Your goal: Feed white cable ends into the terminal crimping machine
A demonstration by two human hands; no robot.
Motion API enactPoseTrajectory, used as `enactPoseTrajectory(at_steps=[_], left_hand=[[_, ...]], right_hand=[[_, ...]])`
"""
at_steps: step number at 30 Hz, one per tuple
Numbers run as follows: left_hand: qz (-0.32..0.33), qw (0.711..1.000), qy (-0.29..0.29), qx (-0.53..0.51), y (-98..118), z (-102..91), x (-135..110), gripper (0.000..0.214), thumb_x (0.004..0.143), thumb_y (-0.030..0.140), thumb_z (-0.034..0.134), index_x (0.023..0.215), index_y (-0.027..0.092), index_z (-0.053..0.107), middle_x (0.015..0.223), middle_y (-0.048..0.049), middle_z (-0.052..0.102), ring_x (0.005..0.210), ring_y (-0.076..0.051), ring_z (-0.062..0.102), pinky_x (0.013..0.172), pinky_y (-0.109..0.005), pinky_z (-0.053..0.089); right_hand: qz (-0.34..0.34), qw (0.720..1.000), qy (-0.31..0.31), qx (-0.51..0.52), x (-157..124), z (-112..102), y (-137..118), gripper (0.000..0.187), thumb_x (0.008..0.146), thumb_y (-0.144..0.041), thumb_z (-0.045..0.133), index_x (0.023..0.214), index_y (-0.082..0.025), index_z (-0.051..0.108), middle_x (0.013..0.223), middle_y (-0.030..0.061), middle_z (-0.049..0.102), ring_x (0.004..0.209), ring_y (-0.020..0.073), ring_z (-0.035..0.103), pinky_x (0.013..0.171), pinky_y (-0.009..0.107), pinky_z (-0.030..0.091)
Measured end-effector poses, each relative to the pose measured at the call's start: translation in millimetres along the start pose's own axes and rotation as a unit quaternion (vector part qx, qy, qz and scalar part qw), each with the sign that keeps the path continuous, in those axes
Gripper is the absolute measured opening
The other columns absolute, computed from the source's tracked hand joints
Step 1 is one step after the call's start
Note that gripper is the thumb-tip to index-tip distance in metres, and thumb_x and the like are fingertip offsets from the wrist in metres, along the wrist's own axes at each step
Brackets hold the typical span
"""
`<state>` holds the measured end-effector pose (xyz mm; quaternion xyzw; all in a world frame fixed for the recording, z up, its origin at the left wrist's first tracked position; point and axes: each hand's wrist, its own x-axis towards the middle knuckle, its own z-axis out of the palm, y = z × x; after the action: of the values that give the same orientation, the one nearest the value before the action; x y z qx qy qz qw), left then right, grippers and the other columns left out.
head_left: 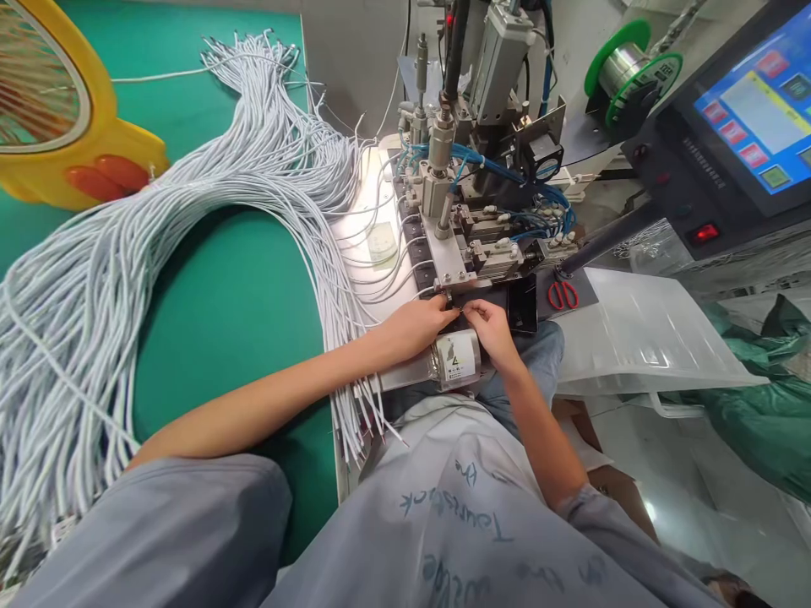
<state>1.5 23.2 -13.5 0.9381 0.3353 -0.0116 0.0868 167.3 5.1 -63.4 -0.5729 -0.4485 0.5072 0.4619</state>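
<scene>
I'd flag the loose white wires [190, 190] on the green table [234, 287]: left forearm [272, 388] crosses over some, so a sideways move could drag strands from the machine [437, 177]. Wires look thin, smooth, fanned rightward into it. Left hand [415, 328] at its front edge, right hand [494, 331] just beside; fingertips close, can't tell whether either grip clamps anything.
</scene>
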Motion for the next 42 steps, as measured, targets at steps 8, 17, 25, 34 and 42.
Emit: enactPoseTrajectory(at_steps=[8,17,25,34,42], left_hand=[[0.048,0.998,0.017,0.029,-4,2.8,1,0.031,0.087,0.005,0.038,0.111,0.009,0.058,0.094,-0.0114,0.056,0.082,-0.019,0.061,0.065,-0.027,0.048],[0.042,0.998,-0.005,0.054,1,-6.5,1,0.028,0.089,0.007,0.038,0.109,0.008,0.057,0.097,-0.0129,0.057,0.083,-0.020,0.062,0.063,-0.029,0.046],[0.020,0.997,0.007,0.070,5,-9.9,-4,0.027,0.083,0.006,0.045,0.105,0.009,0.061,0.095,-0.0135,0.059,0.084,-0.022,0.061,0.061,-0.030,0.041],[-0.055,0.997,-0.024,0.056,2,-18.9,-10,0.021,0.077,-0.001,0.048,0.072,0.012,0.063,0.075,-0.0094,0.062,0.068,-0.020,0.062,0.052,-0.028,0.034],[-0.145,0.986,-0.025,0.076,0,-17.8,-9,0.026,0.080,-0.001,0.042,0.095,0.006,0.063,0.083,-0.0152,0.064,0.075,-0.025,0.065,0.052,-0.028,0.035]], right_hand=[[0.013,0.999,-0.033,-0.020,6,-5,0,0.017,0.065,-0.034,0.060,0.065,-0.018,0.056,0.056,-0.0041,0.047,0.053,0.0094,0.039,0.052,0.025,0.035],[0.041,0.998,-0.040,-0.014,8,-4,0,0.022,0.062,-0.039,0.061,0.064,-0.018,0.054,0.050,-0.0060,0.043,0.046,0.0075,0.036,0.046,0.023,0.030],[0.053,0.998,-0.039,-0.018,9,-3,3,0.030,0.063,-0.046,0.061,0.066,-0.018,0.053,0.055,-0.0037,0.049,0.049,0.0092,0.044,0.047,0.023,0.035],[-0.095,0.980,0.075,-0.155,-8,-5,-6,0.024,0.081,-0.035,0.047,0.063,-0.019,0.047,0.056,-0.0038,0.041,0.054,0.0100,0.037,0.051,0.024,0.030],[-0.129,0.945,-0.102,-0.281,-102,50,-13,0.012,0.081,-0.027,0.057,0.088,-0.019,0.062,0.064,0.0011,0.064,0.054,0.0139,0.056,0.056,0.026,0.042]])
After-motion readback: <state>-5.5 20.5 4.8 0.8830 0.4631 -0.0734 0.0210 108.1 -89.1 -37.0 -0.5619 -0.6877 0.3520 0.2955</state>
